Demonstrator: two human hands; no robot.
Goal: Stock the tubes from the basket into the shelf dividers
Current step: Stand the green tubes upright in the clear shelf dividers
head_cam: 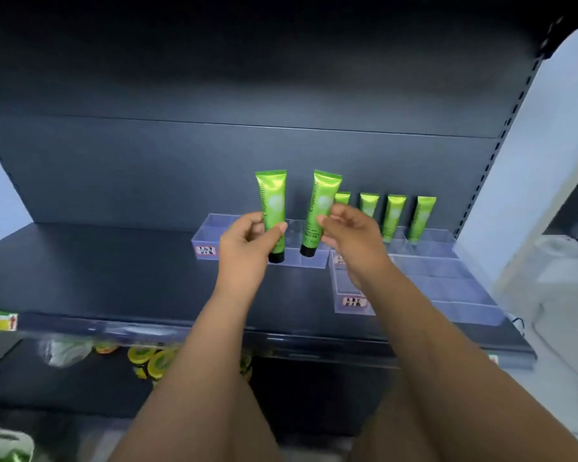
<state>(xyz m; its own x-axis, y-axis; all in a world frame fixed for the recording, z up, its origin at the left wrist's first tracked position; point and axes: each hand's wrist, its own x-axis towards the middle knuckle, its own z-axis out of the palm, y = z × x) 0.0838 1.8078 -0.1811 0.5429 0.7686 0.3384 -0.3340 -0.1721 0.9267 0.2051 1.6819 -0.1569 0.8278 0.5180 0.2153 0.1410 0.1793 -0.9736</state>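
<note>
Green tubes (271, 201) with black caps (276, 258), clear dividers (447, 285) with pink labels (205, 251), dark grey shelf (114, 271)

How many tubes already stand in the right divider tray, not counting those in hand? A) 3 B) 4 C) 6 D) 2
B: four standing tubes line the back of the right divider tray; the left hand and right hand hold a fifth tube and sixth tube.

left hand (247, 243) raised, grips left tube (271, 198) | right hand (349, 236) raised, pinches right tube (321, 198)
</note>
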